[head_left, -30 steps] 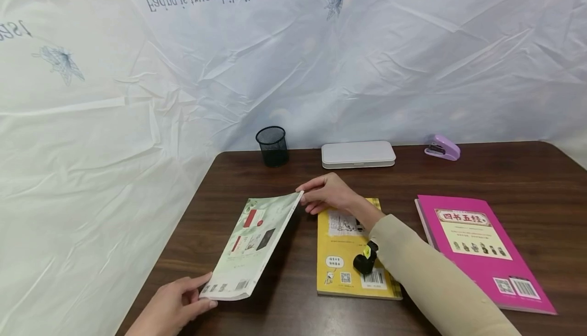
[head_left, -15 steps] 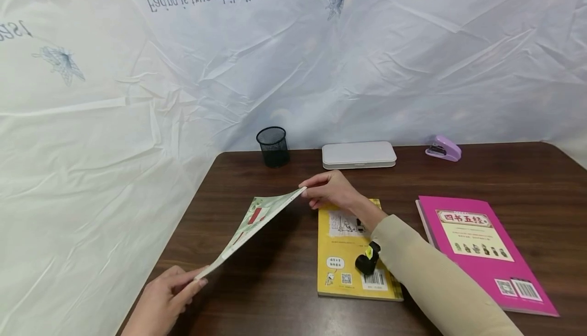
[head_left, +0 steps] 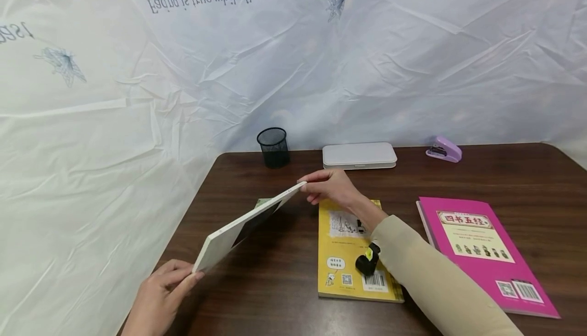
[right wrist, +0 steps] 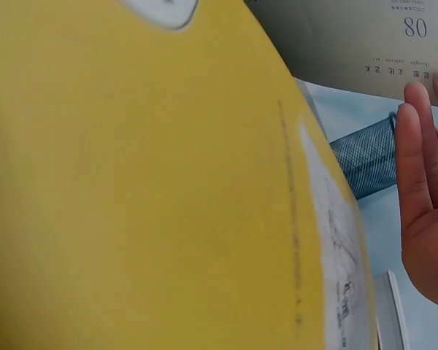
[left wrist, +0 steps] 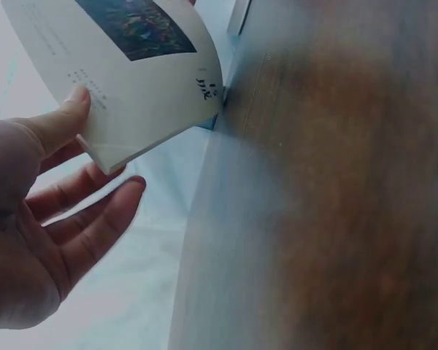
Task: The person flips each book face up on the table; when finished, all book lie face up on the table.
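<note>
A thin, light-coloured magazine (head_left: pixel 216 250) is held tilted above the left part of the table, spine side up. My left hand (head_left: pixel 158 291) pinches its near corner; in the left wrist view the thumb (left wrist: pixel 74 109) lies on the pale cover with a dark picture. At the far end of the spine, my right hand (head_left: pixel 334 188) pinches the other corner. Small print and the number 08 show on the magazine's cover (right wrist: pixel 350 47) in the right wrist view. Beneath my right forearm lies a yellow book (head_left: pixel 339 254).
A pink book (head_left: pixel 472 259) lies on the right of the dark wooden table (head_left: pixel 270 305). Along the back edge stand a black mesh pen holder (head_left: pixel 274 150), a white flat case (head_left: pixel 359 156) and a purple stapler (head_left: pixel 446 149). White sheeting (head_left: pixel 293 81) hangs behind.
The magazine has turned from showing its green-and-red cover to standing on a slant with the spine up and the other cover showing. My left hand has risen slightly with the near corner.
</note>
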Available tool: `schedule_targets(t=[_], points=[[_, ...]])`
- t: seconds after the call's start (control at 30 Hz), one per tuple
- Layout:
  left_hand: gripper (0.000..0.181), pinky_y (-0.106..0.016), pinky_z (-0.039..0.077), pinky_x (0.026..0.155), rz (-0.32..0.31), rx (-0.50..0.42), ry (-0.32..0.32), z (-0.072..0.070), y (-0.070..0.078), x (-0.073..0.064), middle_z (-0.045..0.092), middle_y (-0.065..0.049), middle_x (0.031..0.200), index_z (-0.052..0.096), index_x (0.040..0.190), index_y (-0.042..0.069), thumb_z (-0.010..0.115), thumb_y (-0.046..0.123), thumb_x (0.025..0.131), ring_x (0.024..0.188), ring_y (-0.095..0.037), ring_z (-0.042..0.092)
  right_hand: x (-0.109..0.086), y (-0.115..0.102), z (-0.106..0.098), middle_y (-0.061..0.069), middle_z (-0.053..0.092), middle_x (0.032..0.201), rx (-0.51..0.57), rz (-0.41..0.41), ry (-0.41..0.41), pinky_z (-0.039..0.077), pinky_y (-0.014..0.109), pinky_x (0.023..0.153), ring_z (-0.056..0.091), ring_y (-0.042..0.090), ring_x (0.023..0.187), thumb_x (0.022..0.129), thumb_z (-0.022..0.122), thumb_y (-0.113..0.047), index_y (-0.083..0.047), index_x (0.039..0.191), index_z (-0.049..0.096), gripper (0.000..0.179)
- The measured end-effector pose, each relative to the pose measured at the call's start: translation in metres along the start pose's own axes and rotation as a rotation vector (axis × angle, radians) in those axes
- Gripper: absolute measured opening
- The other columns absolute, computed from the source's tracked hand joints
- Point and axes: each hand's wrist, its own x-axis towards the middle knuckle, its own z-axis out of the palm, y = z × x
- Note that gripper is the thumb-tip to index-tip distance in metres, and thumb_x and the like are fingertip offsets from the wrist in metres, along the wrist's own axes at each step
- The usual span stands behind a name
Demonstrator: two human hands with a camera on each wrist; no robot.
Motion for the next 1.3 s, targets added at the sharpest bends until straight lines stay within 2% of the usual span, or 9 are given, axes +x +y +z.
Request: schedule_targets(t=[0.13,0.23,0.3,0.5,0.63,0.77,0.9,1.13,1.3], points=[[0.022,-0.01,0.047,0.059,0.091,-0.062,0.089,0.002,0.001,0.001,0.068,0.013,0.084,0.085,0.092,0.009,0.085,-0.008,0.078,0.065,0.006,0.058,0.0,-0.003,0.001,0.027,0.077,0.11,0.029,0.001,0.006,0.066,0.033,0.07,0.078,0.018,0.073,0.095,0.08,-0.012,0.0,0.12,0.078,0.027],[0.019,-0.009,0.05,0.058,0.1,-0.107,0.117,0.003,0.004,0.001,0.072,0.007,0.083,0.084,0.095,0.005,0.086,-0.006,0.08,0.065,0.007,0.061,0.0,-0.007,0.002,0.034,0.072,0.118,0.036,-0.007,0.003,0.066,0.032,0.07,0.078,0.018,0.073,0.096,0.079,-0.012,0.0,0.121,0.077,0.028],[0.023,-0.01,0.053,0.058,0.095,-0.12,0.133,0.003,0.007,0.002,0.074,0.004,0.083,0.084,0.098,0.003,0.085,-0.009,0.079,0.065,0.007,0.064,0.0,-0.009,0.004,0.034,0.072,0.117,0.029,-0.024,0.007,0.066,0.032,0.07,0.077,0.018,0.071,0.096,0.079,-0.012,0.0,0.122,0.076,0.029],[0.051,-0.01,0.05,0.053,0.045,-0.087,0.22,0.002,0.02,0.006,0.07,0.015,0.079,0.081,0.117,0.004,0.085,-0.019,0.072,0.056,0.006,0.06,-0.001,-0.017,0.012,0.01,0.079,0.102,0.019,-0.101,0.068,0.066,0.033,0.07,0.075,0.017,0.068,0.096,0.079,-0.015,-0.001,0.125,0.075,0.033],[0.068,-0.009,0.048,0.053,0.045,-0.081,0.256,0.0,0.025,0.007,0.066,0.014,0.074,0.074,0.133,0.005,0.084,-0.021,0.07,0.054,0.007,0.058,-0.002,-0.024,0.018,0.008,0.079,0.103,0.03,-0.149,0.104,0.066,0.034,0.068,0.074,0.015,0.066,0.096,0.079,-0.015,-0.004,0.127,0.076,0.033],[0.081,-0.008,0.049,0.055,0.05,-0.11,0.258,-0.002,0.028,0.006,0.063,0.012,0.074,0.066,0.144,0.007,0.082,-0.025,0.071,0.056,0.007,0.06,-0.003,-0.03,0.021,0.008,0.08,0.104,0.041,-0.177,0.128,0.066,0.034,0.066,0.073,0.014,0.063,0.095,0.079,-0.011,-0.006,0.126,0.077,0.031],[0.084,-0.009,0.05,0.055,0.037,-0.137,0.237,-0.002,0.03,0.004,0.06,0.013,0.074,0.06,0.149,0.007,0.079,-0.025,0.073,0.056,0.006,0.06,-0.003,-0.034,0.023,0.004,0.081,0.101,0.054,-0.205,0.15,0.063,0.029,0.061,0.069,0.012,0.057,0.094,0.079,-0.008,-0.003,0.126,0.075,0.032],[0.083,-0.016,0.054,0.055,-0.034,-0.197,0.178,0.0,0.035,0.004,0.06,0.01,0.075,0.052,0.156,0.009,0.076,-0.02,0.082,0.056,-0.005,0.062,-0.004,-0.038,0.024,-0.003,0.081,0.092,0.05,-0.248,0.189,0.054,0.026,0.052,0.059,0.011,0.048,0.094,0.079,-0.008,0.0,0.12,0.073,0.027],[0.086,-0.018,0.054,0.056,-0.097,-0.189,0.145,0.001,0.037,0.004,0.061,0.007,0.076,0.042,0.163,0.017,0.075,-0.013,0.089,0.058,-0.006,0.063,-0.004,-0.041,0.024,-0.003,0.08,0.091,0.045,-0.261,0.201,0.053,0.025,0.051,0.057,0.011,0.047,0.094,0.079,-0.009,-0.001,0.117,0.074,0.024]])
